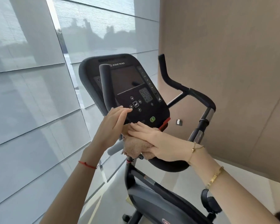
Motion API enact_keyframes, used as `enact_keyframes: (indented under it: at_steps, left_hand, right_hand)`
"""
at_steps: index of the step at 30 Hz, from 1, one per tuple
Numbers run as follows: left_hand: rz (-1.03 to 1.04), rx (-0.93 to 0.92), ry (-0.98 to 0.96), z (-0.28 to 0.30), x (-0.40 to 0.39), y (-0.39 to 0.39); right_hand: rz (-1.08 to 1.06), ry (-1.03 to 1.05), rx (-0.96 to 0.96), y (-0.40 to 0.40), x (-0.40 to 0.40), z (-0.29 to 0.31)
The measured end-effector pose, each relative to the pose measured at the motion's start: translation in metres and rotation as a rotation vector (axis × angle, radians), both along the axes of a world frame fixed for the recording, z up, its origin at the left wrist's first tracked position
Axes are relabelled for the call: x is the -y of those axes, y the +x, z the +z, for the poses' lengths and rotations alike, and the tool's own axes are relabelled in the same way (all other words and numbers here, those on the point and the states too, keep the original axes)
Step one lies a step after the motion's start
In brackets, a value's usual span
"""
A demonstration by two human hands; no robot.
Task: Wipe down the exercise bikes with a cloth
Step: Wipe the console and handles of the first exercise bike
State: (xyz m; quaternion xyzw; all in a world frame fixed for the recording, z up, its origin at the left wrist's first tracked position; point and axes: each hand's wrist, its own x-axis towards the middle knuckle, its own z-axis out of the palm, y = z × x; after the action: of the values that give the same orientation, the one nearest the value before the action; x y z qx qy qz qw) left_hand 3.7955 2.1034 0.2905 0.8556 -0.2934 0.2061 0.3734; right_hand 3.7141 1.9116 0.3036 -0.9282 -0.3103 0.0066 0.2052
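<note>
A black exercise bike fills the middle of the view, its console (136, 88) tilted toward me with a dark screen, keypad and a green button. A beige terry cloth (134, 146) lies bunched on the lower edge of the console. My right hand (157, 143) presses flat on the cloth with straight fingers. My left hand (113, 125) is held upright beside the console's lower left, fingers straight, fingertips touching the panel near the arrow buttons. The left handlebar post (106, 88) stands in front of the console; the right handlebar (184, 89) curves off to the right.
Large glass window panes (31, 102) stand close on the left. A tan wall (233, 70) with a small white fitting rises to the right. The bike's frame and housing (152, 201) sit below over a pale floor.
</note>
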Motion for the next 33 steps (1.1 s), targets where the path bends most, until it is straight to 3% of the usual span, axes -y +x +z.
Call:
enact_keyframes:
  at_steps: [8, 11, 14, 20, 25, 28, 31, 33]
  left_hand:
    - [0.180, -0.053, 0.091, -0.017, 0.038, -0.034]
    - [0.228, -0.065, 0.076, -0.022, 0.055, -0.051]
    - [0.292, -0.070, 0.080, -0.031, 0.070, -0.066]
    - [0.425, -0.038, 0.066, -0.042, 0.087, -0.086]
    - [0.487, -0.032, 0.081, -0.044, 0.112, -0.098]
    - [0.518, -0.004, 0.136, -0.050, 0.125, -0.102]
    - [0.568, 0.014, 0.206, -0.054, 0.138, -0.102]
    - [0.611, 0.031, 0.256, -0.054, 0.146, -0.102]
  right_hand:
    - [0.035, -0.057, 0.149, -0.047, 0.068, -0.056]
    - [0.028, -0.056, 0.285, -0.058, 0.089, -0.073]
    - [-0.001, 0.013, 0.440, -0.049, 0.080, -0.083]
    - [-0.160, 0.126, 0.564, -0.035, 0.066, -0.097]
    - [-0.152, 0.206, 0.606, -0.025, 0.147, -0.111]
    - [-0.252, 0.234, 0.551, 0.013, 0.191, -0.107]
    - [-0.382, 0.302, 0.469, 0.051, 0.208, -0.099]
    - [-0.359, 0.327, 0.485, 0.051, 0.197, -0.100]
